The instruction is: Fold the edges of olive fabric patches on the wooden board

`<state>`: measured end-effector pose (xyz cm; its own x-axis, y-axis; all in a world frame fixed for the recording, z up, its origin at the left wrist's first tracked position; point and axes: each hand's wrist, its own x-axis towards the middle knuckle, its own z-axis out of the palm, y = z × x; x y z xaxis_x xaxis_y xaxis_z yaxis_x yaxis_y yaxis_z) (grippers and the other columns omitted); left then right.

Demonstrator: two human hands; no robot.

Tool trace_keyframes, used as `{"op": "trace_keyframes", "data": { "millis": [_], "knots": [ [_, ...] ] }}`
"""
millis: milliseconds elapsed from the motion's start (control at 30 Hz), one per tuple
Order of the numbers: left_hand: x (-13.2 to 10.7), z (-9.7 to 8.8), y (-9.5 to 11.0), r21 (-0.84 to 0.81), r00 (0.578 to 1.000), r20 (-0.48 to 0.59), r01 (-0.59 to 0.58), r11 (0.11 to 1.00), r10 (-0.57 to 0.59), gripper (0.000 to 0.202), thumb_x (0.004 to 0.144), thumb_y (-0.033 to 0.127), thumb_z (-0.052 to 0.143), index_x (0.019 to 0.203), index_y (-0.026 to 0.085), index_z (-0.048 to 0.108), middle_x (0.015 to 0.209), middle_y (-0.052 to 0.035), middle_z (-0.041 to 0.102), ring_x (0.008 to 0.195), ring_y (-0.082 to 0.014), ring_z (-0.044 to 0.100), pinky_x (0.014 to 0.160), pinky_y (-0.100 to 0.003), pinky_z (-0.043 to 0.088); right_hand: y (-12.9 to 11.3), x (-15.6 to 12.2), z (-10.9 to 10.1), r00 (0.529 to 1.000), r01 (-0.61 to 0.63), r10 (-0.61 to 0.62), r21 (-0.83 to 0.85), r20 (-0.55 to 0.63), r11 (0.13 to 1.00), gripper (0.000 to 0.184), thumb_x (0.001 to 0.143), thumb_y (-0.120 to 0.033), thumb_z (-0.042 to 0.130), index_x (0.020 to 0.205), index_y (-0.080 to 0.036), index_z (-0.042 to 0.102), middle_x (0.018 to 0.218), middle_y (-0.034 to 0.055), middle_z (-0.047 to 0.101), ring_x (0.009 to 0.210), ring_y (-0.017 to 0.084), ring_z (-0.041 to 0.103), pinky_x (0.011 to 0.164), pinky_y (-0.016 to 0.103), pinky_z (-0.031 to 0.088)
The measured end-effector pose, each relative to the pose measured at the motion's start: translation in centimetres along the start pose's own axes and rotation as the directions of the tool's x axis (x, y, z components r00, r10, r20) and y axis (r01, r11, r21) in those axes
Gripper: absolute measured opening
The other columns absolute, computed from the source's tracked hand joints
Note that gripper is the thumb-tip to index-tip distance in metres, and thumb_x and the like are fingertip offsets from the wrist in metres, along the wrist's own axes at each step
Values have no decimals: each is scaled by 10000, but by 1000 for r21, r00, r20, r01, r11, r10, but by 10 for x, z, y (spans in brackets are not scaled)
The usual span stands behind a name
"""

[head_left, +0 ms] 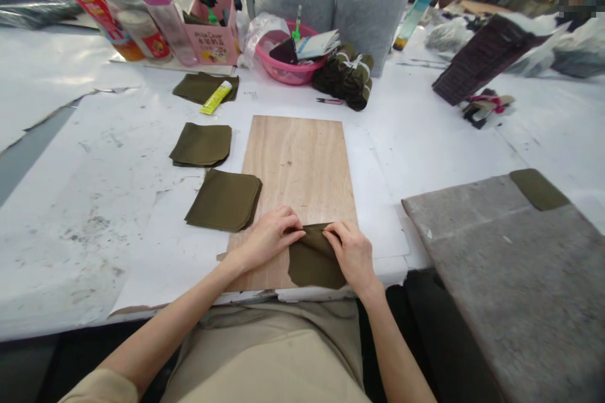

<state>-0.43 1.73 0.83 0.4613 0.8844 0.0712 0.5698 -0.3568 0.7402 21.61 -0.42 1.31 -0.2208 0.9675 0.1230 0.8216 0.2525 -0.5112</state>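
Your left hand (271,236) and right hand (353,255) both pinch the far edge of a dark green cloth (314,264), which lies on the near end of a wooden board (297,170). To your right, a grey panel (501,271) carries a green patch (539,189) at its far edge. On your left, the near stack (224,199) sits by the board, the middle stack (203,143) beyond it, then the far stack (186,85) with a yellow tube (216,98) on top. Farther off, a pink basket (288,73) stands beside tied cloth rolls (357,82).
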Motion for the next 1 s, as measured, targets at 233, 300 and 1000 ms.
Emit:
{"op": "trace_keyframes", "data": {
  "millis": [233,300,1000],
  "knots": [
    [3,2,6,183,1000,2,25,983,-26,183,904,244,554,739,175,590,843,-21,554,833,-164,540,727,-280,427,4,5,8,1000,5,-6,-41,-9,999,128,945,-267,511,873,-230,611,1015,24,630,864,147,602,727,256,447],
    [3,2,6,194,1000,10,22,981,-24,165,897,242,568,746,177,589,856,-21,555,841,-166,541,729,-280,428,5,6,9,1000,-6,6,-48,-5,999,130,943,-274,516,869,-231,614,1016,21,630,863,146,607,714,252,446],
    [-7,-2,-13,195,999,40,-29,980,22,113,922,308,581,939,215,641,937,-22,583,914,-179,559,797,-295,435,6,-46,-104,985,1,-140,808,101,589,62,870,-194,635,866,-241,676,744,1,650,693,142,608,608,256,476]
  ]
}}
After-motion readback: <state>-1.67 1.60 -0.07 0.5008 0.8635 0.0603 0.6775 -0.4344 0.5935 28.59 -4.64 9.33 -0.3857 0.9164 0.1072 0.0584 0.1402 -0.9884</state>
